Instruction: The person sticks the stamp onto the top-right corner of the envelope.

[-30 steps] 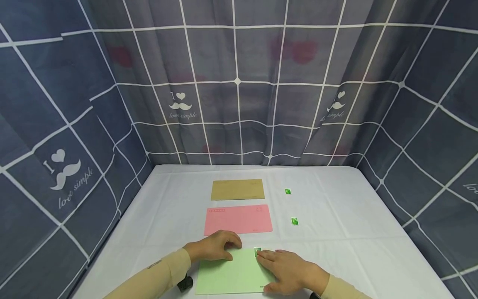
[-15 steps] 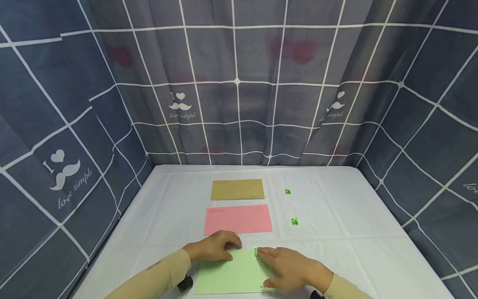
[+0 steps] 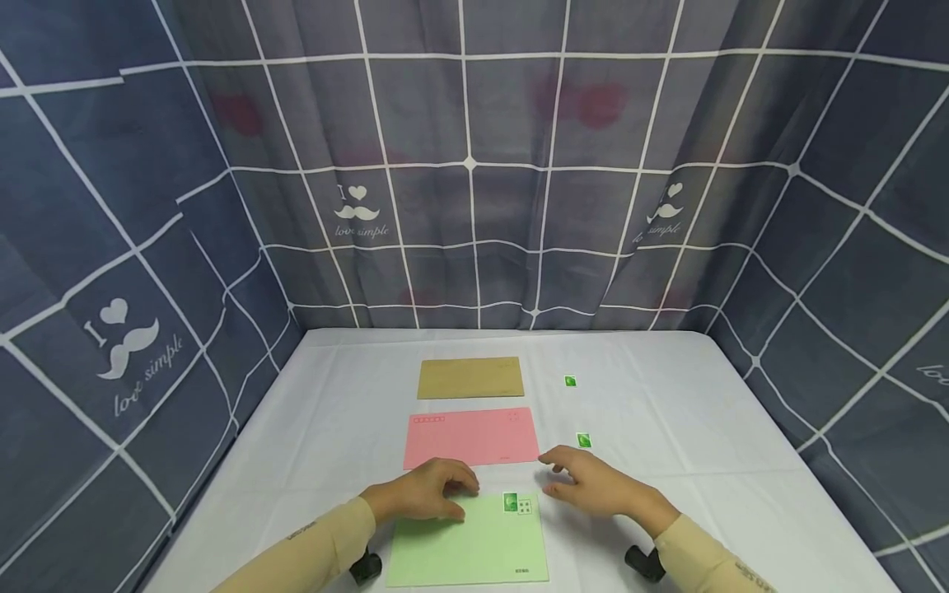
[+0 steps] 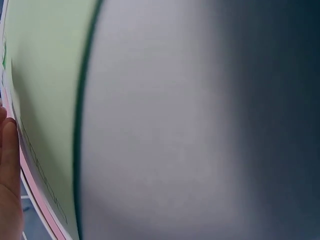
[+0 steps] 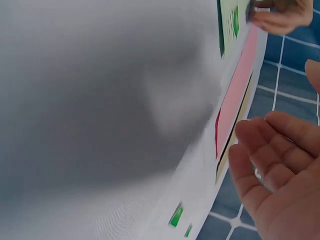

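A light green envelope (image 3: 467,548) lies flat nearest me, with a green stamp (image 3: 510,501) at its upper right beside a small printed box. My left hand (image 3: 430,490) rests at the envelope's top edge, fingers loosely bent; in the left wrist view only a sliver of that hand (image 4: 9,175) shows. Right of the envelope my right hand (image 3: 596,486) hovers over the tablecloth, holding nothing. Its relaxed fingers (image 5: 255,145) appear spread in the right wrist view. Between that hand and the back lie two loose green stamps, the nearer stamp (image 3: 584,441) and the farther stamp (image 3: 570,380).
Beyond the green envelope lies a pink envelope (image 3: 471,436), and behind it a brown envelope (image 3: 470,378). All are on a white tablecloth (image 3: 667,412). Dark checked curtains (image 3: 511,206) enclose the table at the back and both sides.
My right hand has lifted off the green envelope's corner and moved up and to the right, uncovering the stamp and the printed box. The left hand stays in place.
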The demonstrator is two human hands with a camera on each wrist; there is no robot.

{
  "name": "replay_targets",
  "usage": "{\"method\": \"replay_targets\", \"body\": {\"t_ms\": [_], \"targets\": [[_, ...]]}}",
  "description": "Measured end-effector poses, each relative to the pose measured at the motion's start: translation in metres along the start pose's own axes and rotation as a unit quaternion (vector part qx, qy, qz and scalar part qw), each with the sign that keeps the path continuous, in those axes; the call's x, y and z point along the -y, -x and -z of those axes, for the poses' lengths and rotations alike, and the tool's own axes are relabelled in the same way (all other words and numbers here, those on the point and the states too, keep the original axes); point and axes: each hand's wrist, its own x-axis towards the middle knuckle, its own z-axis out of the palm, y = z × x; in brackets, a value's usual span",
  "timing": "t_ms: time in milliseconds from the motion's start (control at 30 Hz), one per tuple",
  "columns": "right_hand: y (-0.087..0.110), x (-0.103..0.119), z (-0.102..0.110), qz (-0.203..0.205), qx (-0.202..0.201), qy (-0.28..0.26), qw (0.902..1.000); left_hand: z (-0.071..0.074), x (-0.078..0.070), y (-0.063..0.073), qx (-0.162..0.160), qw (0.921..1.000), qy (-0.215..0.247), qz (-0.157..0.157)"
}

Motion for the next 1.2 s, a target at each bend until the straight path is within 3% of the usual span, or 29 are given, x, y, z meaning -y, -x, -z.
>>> {"method": "replay_targets", "body": {"t_ms": [233, 567, 800, 1200], "targets": [[-0.005, -0.013, 0.012, -0.014, -0.063, -0.032, 0.9974, 0.002, 0.0, 0.001, -0.002, 0.9996, 0.026, 0.009], [-0.01, -0.043, 0.026, -0.069, -0.129, -0.06, 0.9875, 0.001, 0.001, 0.001, 0.0, 0.9993, 0.03, 0.02], [-0.011, -0.058, 0.031, -0.098, -0.146, -0.067, 0.9821, 0.002, 0.0, 0.001, 0.001, 0.9992, 0.031, 0.023], [-0.009, -0.064, 0.03, -0.114, -0.146, -0.088, 0.9788, 0.008, -0.003, -0.001, -0.022, 0.9994, 0.02, 0.018]]}}
